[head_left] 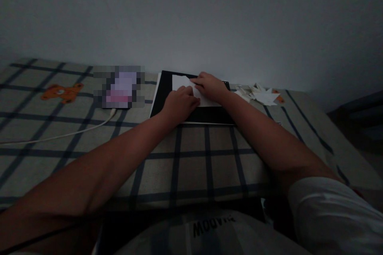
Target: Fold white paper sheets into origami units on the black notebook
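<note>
A white sheet of paper (180,82) lies on a flat black board or folder (161,97), whose kind I cannot make out. On the paper's near side rests my left hand (180,102), its fingers curled and drawn together against the sheet. My right hand (210,87) is at the paper's right part, the index finger pointing left along it and the other fingers bent in on it. The fingertips of the two hands are close together over the middle of the sheet. White pages or a white edge show beneath the black cover.
Right of the board lies a pile of folded white paper pieces (257,94). A blurred-out phone (121,89) with a white charging cable (86,128) is at the left. The checked tablecloth (191,143) has orange bear figures. A wall (191,20) stands behind.
</note>
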Demonstrator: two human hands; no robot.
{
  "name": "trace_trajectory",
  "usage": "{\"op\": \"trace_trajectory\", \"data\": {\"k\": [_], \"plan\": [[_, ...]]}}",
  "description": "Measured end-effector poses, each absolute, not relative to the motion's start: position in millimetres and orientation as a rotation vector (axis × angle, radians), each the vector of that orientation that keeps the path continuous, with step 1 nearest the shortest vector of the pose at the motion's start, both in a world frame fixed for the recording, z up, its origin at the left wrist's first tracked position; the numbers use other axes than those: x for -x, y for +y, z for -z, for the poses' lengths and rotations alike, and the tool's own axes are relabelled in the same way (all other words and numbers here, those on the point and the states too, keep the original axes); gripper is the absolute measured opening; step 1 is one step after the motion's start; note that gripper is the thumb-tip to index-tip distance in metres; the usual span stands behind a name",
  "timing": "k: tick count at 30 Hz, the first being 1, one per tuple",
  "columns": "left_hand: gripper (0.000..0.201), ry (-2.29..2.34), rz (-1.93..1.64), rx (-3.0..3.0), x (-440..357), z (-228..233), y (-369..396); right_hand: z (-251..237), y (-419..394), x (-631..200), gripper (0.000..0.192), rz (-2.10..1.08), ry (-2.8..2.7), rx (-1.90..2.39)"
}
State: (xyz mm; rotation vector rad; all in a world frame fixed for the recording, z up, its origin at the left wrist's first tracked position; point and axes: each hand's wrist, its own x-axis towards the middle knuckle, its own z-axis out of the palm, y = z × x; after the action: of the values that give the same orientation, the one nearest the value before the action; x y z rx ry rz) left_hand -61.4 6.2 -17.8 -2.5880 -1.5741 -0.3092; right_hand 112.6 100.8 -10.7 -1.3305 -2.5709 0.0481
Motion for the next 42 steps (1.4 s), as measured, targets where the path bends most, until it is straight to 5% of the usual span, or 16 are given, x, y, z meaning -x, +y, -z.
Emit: {"op": "trace_trajectory", "data": {"k": [9, 42], "plan": [[0.045, -1.597, 0.275, 2.606, 60, 15, 6, 14, 85, -122, 0.045, 0.182, -2.676, 1.322], [0.042, -1.644, 0.349, 2.597, 63, 14, 8, -23, 11, -209, 0.028, 0.122, -2.833, 1.671]]}}
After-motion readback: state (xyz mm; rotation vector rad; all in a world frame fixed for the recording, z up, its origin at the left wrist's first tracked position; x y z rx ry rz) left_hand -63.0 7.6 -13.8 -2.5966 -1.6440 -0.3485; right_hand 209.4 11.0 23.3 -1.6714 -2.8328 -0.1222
